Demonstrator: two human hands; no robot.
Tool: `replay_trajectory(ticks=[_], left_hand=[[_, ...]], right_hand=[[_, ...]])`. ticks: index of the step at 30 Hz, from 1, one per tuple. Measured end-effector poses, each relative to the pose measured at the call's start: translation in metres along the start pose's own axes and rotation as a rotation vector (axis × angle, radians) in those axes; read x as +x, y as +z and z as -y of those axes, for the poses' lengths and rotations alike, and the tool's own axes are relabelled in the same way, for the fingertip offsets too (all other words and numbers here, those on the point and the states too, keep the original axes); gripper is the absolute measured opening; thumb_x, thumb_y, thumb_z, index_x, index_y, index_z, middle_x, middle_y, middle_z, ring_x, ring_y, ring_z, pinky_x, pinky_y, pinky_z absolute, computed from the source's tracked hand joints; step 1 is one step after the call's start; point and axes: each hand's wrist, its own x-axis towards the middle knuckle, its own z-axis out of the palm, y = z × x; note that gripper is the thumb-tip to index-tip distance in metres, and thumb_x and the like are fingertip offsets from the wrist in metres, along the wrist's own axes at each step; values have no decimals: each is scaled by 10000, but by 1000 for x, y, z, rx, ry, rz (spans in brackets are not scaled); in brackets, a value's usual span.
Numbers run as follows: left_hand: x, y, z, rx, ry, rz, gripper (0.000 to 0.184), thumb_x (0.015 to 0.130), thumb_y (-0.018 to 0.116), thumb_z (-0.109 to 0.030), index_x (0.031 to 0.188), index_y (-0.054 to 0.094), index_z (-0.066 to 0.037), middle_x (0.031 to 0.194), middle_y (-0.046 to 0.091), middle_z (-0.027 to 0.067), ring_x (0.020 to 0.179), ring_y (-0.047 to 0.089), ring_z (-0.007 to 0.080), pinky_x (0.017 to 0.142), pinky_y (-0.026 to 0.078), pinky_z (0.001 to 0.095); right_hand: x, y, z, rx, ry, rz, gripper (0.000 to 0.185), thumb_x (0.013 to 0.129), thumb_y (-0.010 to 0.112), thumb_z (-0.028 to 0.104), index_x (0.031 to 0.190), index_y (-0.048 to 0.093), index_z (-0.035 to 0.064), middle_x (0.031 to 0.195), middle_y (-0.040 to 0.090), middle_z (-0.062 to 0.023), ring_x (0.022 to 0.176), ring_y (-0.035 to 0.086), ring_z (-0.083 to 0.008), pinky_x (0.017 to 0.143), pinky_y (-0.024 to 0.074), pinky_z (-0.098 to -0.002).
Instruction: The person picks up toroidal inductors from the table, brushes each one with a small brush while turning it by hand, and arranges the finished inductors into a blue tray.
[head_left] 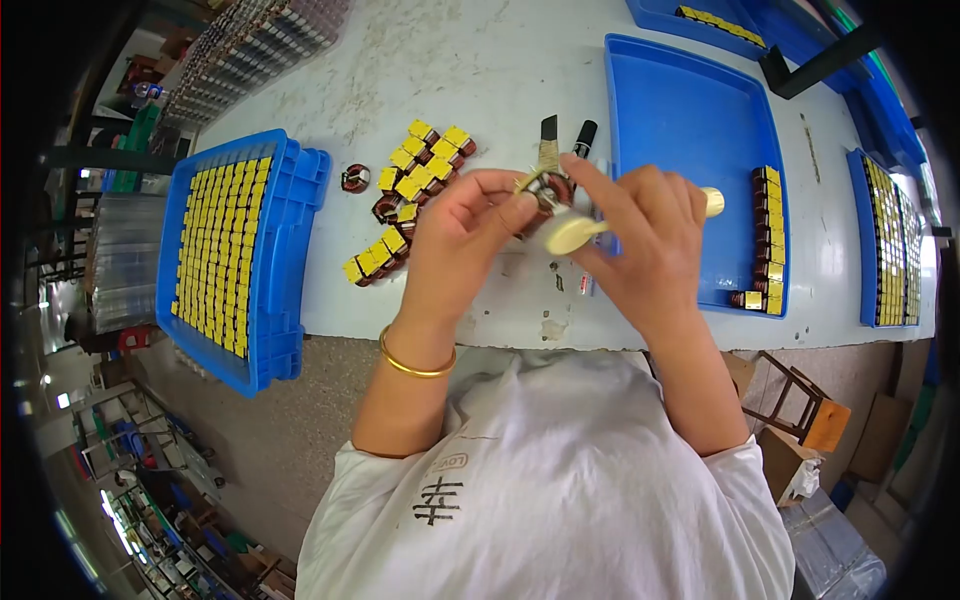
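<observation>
My left hand (462,240) is closed with its fingertips on a copper-wound ring coil (549,190), held just above the white table. My right hand (650,225) is wrapped round a cream-coloured tool (570,236) whose rounded end sits below the coil; its other end shows past the knuckles. The right index finger reaches to the coil's upper side. Motion blurs the tool, so I cannot tell its kind. Left of my hands lies a cluster of coils with yellow tops (420,165), and a lone coil (355,178) rests apart from them.
A blue crate (290,235) packed with yellow-topped parts stands at left. To the right, a blue tray (680,100) has a row of coils (768,240) along its right side. A black marker (586,136) and a flat black-ended object (548,130) lie beyond my hands.
</observation>
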Motion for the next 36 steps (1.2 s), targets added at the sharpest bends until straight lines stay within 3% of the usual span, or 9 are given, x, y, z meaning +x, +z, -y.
replay_trajectory(ticks=[2, 7, 13, 16, 19, 22, 26, 29, 36], left_hand=[[-5, 6, 2, -121, 29, 47, 178, 928, 593, -108, 1035, 594, 34, 1009, 671, 90, 912, 627, 124, 836, 500, 259], [-6, 8, 31, -688, -36, 143, 343, 957, 563, -206, 1243, 493, -30, 1152, 619, 99, 980, 616, 152, 835, 512, 285], [-2, -1, 35, -1038, -84, 202, 511, 941, 573, -221, 1379, 358, -67, 1282, 531, 145, 1180, 543, 219, 1037, 460, 369], [-3, -1, 40, -1071, -70, 195, 558, 920, 605, -204, 1392, 342, -64, 1309, 514, 140, 1185, 536, 209, 1047, 453, 366], [-4, 1, 42, -1033, -50, 178, 582, 901, 632, -186, 1389, 342, -53, 1298, 518, 116, 1180, 537, 189, 1048, 451, 354], [-7, 7, 38, -1109, -61, 330, 590, 888, 649, -165, 1379, 348, -36, 1274, 520, 93, 1156, 550, 175, 1017, 479, 327], [-10, 6, 31, -1003, -12, 153, 595, 880, 653, -130, 1375, 341, -19, 1267, 508, 102, 1108, 577, 184, 955, 528, 296], [-9, 2, 34, -1092, -27, 223, 582, 878, 655, -142, 1367, 365, -19, 1307, 496, 128, 1149, 561, 224, 963, 528, 309], [-8, -4, 34, -1091, -95, 165, 556, 864, 672, -146, 1340, 411, -28, 1303, 507, 174, 1171, 550, 292, 981, 517, 319]], right_hand=[[-3, 10, 0, -2, -30, -56, 603, 521, 786, 119, 1109, 678, 197, 747, 446, 13, 720, 474, -170, 723, 346, -326], [-3, 20, 7, 13, -13, -104, 598, 540, 786, 141, 1125, 674, 185, 725, 442, 16, 721, 475, -170, 709, 340, -329], [6, 11, -2, 192, 60, -75, 261, 680, 735, 137, 929, 663, 109, 732, 504, -6, 697, 479, -198, 689, 342, -337], [7, 12, -17, -52, 163, -205, 128, 744, 697, 149, 760, 587, 85, 685, 512, -25, 660, 485, -212, 679, 343, -340], [17, 15, -7, -98, 86, -219, 184, 772, 670, 151, 674, 526, 91, 623, 490, -25, 617, 487, -220, 660, 343, -347], [23, 27, 20, -67, -85, -281, 220, 760, 675, 139, 635, 497, 104, 610, 492, -22, 603, 488, -217, 648, 343, -356], [30, 32, -2, -177, -26, -280, 223, 728, 686, 144, 612, 497, 124, 614, 506, -15, 611, 502, -197, 663, 342, -345], [24, 30, 15, -115, -119, -322, 230, 732, 673, 130, 593, 489, 132, 607, 506, -7, 601, 493, -197, 660, 337, -337], [28, 12, -31, -366, 34, -290, 267, 723, 682, 106, 566, 466, 120, 579, 481, -1, 573, 477, -189, 645, 336, -332]])
